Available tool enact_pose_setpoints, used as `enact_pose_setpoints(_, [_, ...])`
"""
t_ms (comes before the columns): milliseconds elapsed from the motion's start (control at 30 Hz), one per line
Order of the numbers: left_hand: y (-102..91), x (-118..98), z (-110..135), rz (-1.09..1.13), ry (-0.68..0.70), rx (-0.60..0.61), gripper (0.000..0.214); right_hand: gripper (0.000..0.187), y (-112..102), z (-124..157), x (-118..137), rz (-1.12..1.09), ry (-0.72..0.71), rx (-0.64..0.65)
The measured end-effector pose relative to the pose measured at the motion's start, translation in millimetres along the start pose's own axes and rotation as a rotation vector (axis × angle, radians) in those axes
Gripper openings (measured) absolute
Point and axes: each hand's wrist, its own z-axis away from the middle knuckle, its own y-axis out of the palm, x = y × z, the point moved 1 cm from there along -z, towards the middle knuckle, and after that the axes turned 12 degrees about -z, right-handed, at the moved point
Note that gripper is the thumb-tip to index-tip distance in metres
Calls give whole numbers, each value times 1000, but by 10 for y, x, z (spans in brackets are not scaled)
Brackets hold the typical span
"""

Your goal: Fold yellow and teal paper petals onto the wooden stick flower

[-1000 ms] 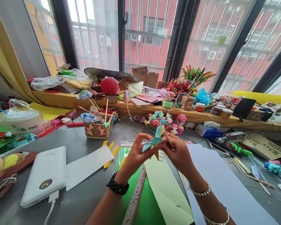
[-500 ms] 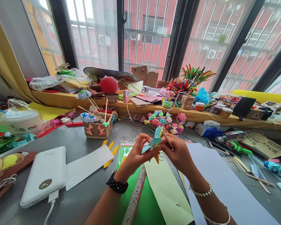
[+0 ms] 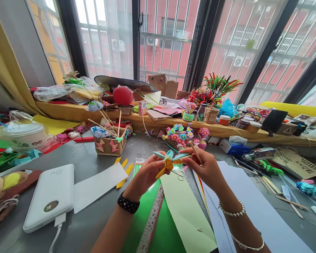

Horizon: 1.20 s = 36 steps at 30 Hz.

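Note:
Both my hands hold a small folded paper flower point(image 3: 169, 159) above the grey table point(image 3: 94, 225). Its petals are light blue and its lower part is orange-yellow. My left hand point(image 3: 147, 173), with a black watch at the wrist, pinches the orange part from the left. My right hand point(image 3: 204, 167), with bead bracelets on the forearm, pinches a blue petal and also grips a thin wooden stick point(image 3: 196, 151) that points up and away. Under the hands lie a green sheet point(image 3: 163, 228), a pale green strip point(image 3: 186, 211) and a patterned ruler point(image 3: 152, 225).
A white power bank point(image 3: 51, 196) with its cable lies at the left, beside white paper point(image 3: 98, 185) and yellow strips. A cardboard box with sticks point(image 3: 110, 144) and a bunch of paper flowers point(image 3: 183, 136) stand behind. White sheets point(image 3: 255, 207) lie at the right. The wooden sill is crowded with craft supplies.
The paper flower has been turned: the blue petals now spread sideways and the orange part points down-left. My right hand has shifted slightly right and the stick now leans further right.

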Motion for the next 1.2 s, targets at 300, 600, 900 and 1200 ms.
enact_pose_setpoints(300, [-4,-13,11,-47,-1,-65,15,28,47,22,-32,-48,85,-66])
enact_pose_setpoints(600, [-69,61,-15,-3,-11,-92,35,25,74,38,28,-43,19,-61])
enact_pose_setpoints(900, [-59,98,4,-18,9,-35,35,20,95,90,171,-17,-28,-53])
enact_pose_setpoints(1200, [-24,55,21,3,24,-46,31,21,133,84,146,-50,7,-63])
